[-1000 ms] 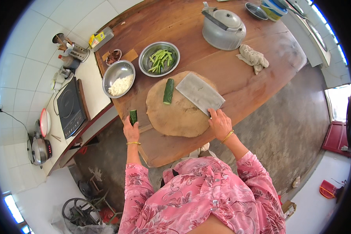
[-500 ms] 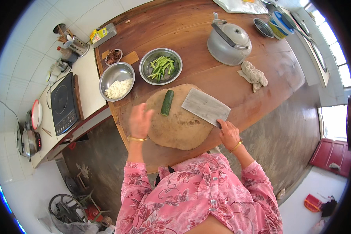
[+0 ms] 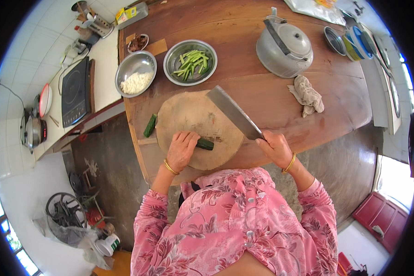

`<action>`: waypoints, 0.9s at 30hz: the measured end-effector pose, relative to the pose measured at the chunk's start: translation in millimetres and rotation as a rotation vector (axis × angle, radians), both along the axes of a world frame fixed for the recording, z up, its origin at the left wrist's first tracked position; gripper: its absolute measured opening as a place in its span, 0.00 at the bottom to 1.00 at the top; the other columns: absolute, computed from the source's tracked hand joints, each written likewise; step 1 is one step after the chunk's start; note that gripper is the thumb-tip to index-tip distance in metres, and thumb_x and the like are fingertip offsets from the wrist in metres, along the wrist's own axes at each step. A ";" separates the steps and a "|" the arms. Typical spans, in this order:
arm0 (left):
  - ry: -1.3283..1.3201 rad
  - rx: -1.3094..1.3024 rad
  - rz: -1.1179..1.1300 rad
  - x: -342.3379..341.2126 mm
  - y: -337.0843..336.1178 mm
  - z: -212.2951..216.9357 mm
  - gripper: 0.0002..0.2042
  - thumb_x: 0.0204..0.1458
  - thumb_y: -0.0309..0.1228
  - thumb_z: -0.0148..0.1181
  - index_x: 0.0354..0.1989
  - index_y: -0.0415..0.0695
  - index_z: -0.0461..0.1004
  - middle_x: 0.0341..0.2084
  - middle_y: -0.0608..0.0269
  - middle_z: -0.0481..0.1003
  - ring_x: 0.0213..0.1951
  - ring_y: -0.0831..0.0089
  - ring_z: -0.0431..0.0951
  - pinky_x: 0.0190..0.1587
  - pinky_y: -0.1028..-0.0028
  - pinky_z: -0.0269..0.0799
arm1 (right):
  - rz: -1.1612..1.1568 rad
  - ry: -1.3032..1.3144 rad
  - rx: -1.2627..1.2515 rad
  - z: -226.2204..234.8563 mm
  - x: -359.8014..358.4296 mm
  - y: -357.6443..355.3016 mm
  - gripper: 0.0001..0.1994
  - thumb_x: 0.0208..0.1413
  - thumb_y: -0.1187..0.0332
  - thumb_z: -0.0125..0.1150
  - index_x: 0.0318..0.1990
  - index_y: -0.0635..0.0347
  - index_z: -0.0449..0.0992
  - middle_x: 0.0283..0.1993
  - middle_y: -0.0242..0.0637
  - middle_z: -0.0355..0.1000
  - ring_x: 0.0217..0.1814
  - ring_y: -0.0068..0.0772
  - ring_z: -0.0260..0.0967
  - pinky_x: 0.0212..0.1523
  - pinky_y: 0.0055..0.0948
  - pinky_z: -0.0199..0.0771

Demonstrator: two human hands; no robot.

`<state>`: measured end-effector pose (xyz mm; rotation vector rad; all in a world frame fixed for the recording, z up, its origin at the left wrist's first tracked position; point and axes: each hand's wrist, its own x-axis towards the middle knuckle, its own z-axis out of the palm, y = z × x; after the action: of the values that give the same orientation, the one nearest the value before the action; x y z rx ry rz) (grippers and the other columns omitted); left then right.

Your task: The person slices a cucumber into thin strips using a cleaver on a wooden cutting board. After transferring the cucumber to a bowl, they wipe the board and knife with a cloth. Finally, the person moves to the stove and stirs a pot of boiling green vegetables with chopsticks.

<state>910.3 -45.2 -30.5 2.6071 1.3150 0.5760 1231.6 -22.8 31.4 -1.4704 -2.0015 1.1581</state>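
A round wooden chopping board (image 3: 193, 110) lies at the table's near edge. My left hand (image 3: 181, 149) is closed over a piece of dark green cucumber (image 3: 205, 144) on the near part of the board; only one end of the piece sticks out to the right of my fingers. Another cucumber piece (image 3: 150, 125) rests just off the board's left side. My right hand (image 3: 275, 146) grips a cleaver (image 3: 234, 112) by its handle. The wide blade is tilted up on edge and points far left over the board, apart from the cucumber.
Beyond the board are a steel bowl of cut green strips (image 3: 171, 76) and a bowl of white crumbly food (image 3: 145, 62). A metal kettle (image 3: 280, 50) and a crumpled cloth (image 3: 309, 95) stand right on the wooden table (image 3: 244, 27). An induction cooker (image 3: 76, 92) sits on the left counter.
My left hand has come down onto a cucumber piece near me. A cucumber piece now lies at the board's left side. The cleaver has been lifted and turned from flat onto its edge.
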 end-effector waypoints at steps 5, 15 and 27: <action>-0.036 0.181 0.266 22.7 -28.3 -11.1 0.13 0.43 0.25 0.52 0.39 0.39 0.73 0.42 0.55 0.71 0.45 0.57 0.70 0.50 0.60 0.63 | 0.347 -0.236 0.257 5.1 -18.9 3.0 0.06 0.51 0.70 0.54 0.33 0.62 0.68 0.22 0.45 0.69 0.24 0.47 0.70 0.24 0.41 0.68; -0.222 0.156 0.373 27.9 -39.7 -38.3 0.13 0.37 0.21 0.57 0.36 0.36 0.74 0.40 0.55 0.71 0.45 0.57 0.69 0.47 0.63 0.65 | 0.524 -0.319 0.284 18.7 -42.1 -6.2 0.08 0.50 0.71 0.51 0.38 0.63 0.69 0.26 0.41 0.71 0.25 0.44 0.71 0.22 0.38 0.70; -0.266 0.182 0.352 20.6 -35.9 -48.6 0.12 0.36 0.25 0.59 0.34 0.39 0.75 0.38 0.59 0.73 0.44 0.62 0.69 0.45 0.64 0.63 | 0.676 -0.454 0.101 33.5 -44.0 1.0 0.07 0.44 0.75 0.51 0.33 0.65 0.64 0.24 0.46 0.71 0.25 0.46 0.72 0.22 0.39 0.72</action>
<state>931.0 -81.1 -79.0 2.3295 1.7054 1.1013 1187.6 -21.8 64.9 -1.0934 -2.9707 0.9775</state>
